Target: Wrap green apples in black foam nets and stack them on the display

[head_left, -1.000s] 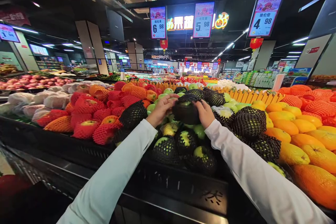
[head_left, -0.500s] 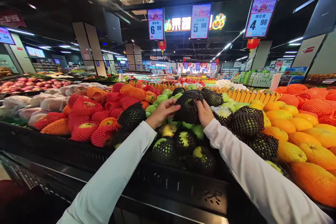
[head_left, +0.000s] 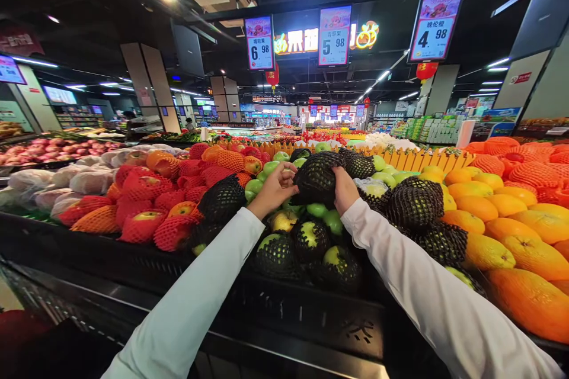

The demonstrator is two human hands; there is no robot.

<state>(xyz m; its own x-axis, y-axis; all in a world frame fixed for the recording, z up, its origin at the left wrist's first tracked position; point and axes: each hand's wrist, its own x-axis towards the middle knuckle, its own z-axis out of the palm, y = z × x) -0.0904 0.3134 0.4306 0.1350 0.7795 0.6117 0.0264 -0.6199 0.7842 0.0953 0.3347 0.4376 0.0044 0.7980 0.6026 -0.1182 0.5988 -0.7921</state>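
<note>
A fruit in a black foam net (head_left: 318, 177), its skin mostly covered, is held above the pile of green apples. My right hand (head_left: 345, 189) grips it from the right, thumb against the net. On its left side is my left hand (head_left: 275, 190), fingers and thumb curved and apart, tips at the net's edge; whether they touch it is hard to tell. Beneath lie several netted green apples (head_left: 312, 237) and a bare yellowish-green apple (head_left: 284, 221). Bare green apples (head_left: 254, 188) show behind my left hand.
Apples in red and orange nets (head_left: 146, 183) are heaped left. Oranges (head_left: 520, 266) fill the right side. A black display ledge (head_left: 306, 314) runs along the front, and a low yellow picket fence (head_left: 413, 160) stands behind. Price screens (head_left: 334, 35) hang overhead.
The netted fruit has turned, so the green skin seen through its opening is now hidden. My left fingers have drawn back from its front to its left edge.
</note>
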